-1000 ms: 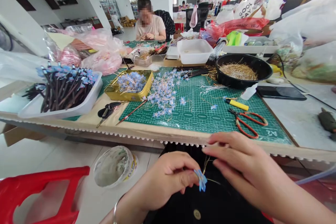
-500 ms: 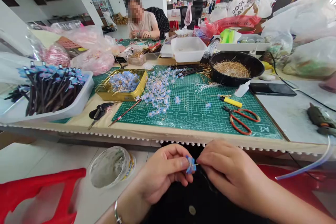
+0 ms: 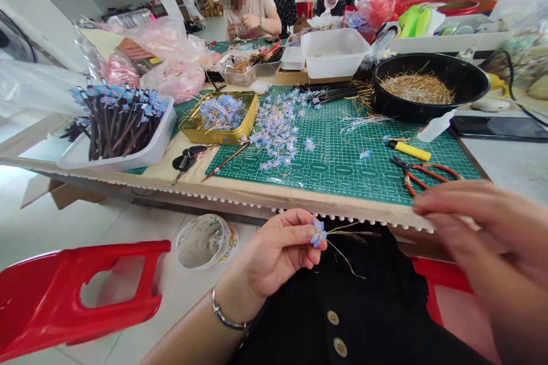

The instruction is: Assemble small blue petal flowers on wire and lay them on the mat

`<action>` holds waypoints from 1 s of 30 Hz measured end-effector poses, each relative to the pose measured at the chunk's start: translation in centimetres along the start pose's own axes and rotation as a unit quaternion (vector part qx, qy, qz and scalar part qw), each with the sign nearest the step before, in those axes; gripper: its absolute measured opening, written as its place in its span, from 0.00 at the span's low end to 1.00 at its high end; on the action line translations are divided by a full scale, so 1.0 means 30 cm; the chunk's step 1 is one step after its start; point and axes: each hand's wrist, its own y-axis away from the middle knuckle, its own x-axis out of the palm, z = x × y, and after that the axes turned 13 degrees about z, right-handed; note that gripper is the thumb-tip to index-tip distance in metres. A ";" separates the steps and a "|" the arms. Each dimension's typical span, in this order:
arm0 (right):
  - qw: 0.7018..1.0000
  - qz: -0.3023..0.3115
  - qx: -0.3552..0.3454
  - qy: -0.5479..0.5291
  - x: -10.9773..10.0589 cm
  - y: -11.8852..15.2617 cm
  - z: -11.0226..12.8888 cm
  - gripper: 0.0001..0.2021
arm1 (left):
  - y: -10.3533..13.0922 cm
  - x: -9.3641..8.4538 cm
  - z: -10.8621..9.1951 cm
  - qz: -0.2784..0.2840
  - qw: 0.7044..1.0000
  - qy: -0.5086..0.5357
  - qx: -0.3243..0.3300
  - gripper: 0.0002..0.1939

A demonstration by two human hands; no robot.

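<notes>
My left hand [image 3: 286, 242] pinches a small blue artificial flower [image 3: 318, 234] between thumb and fingertips, above my lap. Thin golden wires [image 3: 342, 251] trail from the flower to the right, spread apart. My right hand [image 3: 479, 239], somewhat blurred, is off to the right, away from the flower. Its fingers are stretched out and nothing shows in them. Just beyond those fingertips lie red-handled pliers [image 3: 409, 177] on the green cutting mat [image 3: 334, 174]; whether they touch, I cannot tell. Loose blue flowers [image 3: 278, 131] with wires are heaped on the mat.
A gold tin [image 3: 220, 135] holds more blue flowers. At left, a white tray [image 3: 128, 162] carries dark flower-tipped stems. A black bowl [image 3: 428, 111] contains golden wires. A yellow-handled tool [image 3: 411, 151] lies near the pliers. A bucket [image 3: 205, 242] and red stool [image 3: 85, 296] stand below; a person [image 3: 252, 8] sits opposite.
My right hand has let go of the flower's wires and moved right, towards the pliers. My left hand still holds the flower, its wires now showing. The view has shifted.
</notes>
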 end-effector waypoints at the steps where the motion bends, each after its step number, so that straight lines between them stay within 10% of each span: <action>1: 0.999 0.032 -0.043 -0.004 0.007 -0.010 0.021 0.10 | 0.001 0.002 0.002 0.002 1.000 0.000 -0.003 0.13; 5: 0.985 0.108 -0.125 -0.047 0.051 -0.065 0.079 0.08 | 0.009 0.008 0.006 0.012 1.000 -0.005 -0.013 0.12; 16: 0.929 0.298 -0.036 -0.217 0.064 -0.128 0.080 0.10 | 0.025 -0.004 0.015 0.075 0.996 -0.034 -0.038 0.12; 25: 0.964 0.222 -0.093 -0.110 0.084 -0.134 0.090 0.12 | 0.020 -0.009 0.017 0.094 0.993 -0.051 -0.048 0.16; 30: 0.970 0.214 -0.062 -0.093 0.066 -0.109 0.110 0.11 | 0.026 0.009 0.007 0.012 0.994 -0.103 -0.022 0.13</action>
